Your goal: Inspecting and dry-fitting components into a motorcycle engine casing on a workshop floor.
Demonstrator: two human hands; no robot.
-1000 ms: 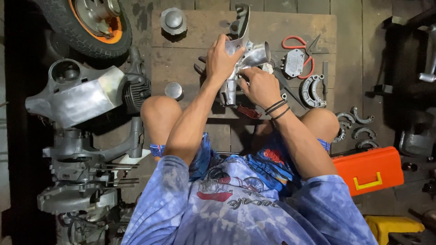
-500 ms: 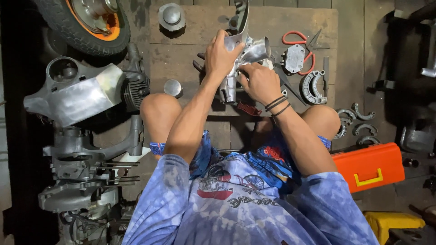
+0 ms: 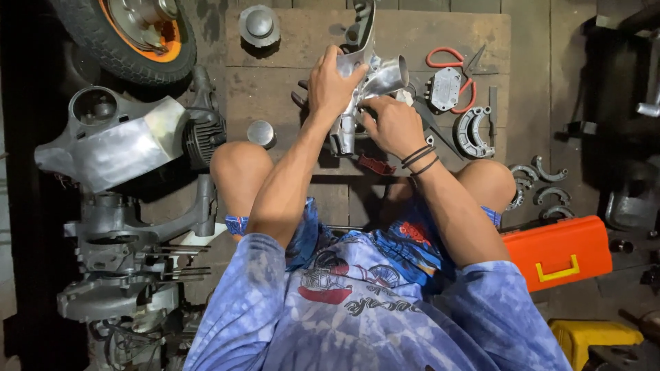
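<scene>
Left hand (image 3: pixel 330 86) wraps the upper side of a silver engine casting (image 3: pixel 371 82) held over the wooden board (image 3: pixel 289 89) between the knees; right hand (image 3: pixel 392 125) is closed on its lower edge, fingertips hidden. Judgement: a slipped grip could drop the casting onto the small metal cylinder (image 3: pixel 261 132) at left or the red-handled scissors (image 3: pixel 450 58) and brake shoes (image 3: pixel 474 132) at right. Engine block (image 3: pixel 117 144) crowds the left, orange toolbox (image 3: pixel 558 251) the right.

Dim workshop scene, light strongest at centre over wooden board (image 3: pixel 440 41). Glare on polished metal casting (image 3: pixel 375 75) and on grey engine cover (image 3: pixel 117 148). Deep shadow along left and right frame edges. Focus sharp mid-frame; slight wide-angle stretch toward corners.
</scene>
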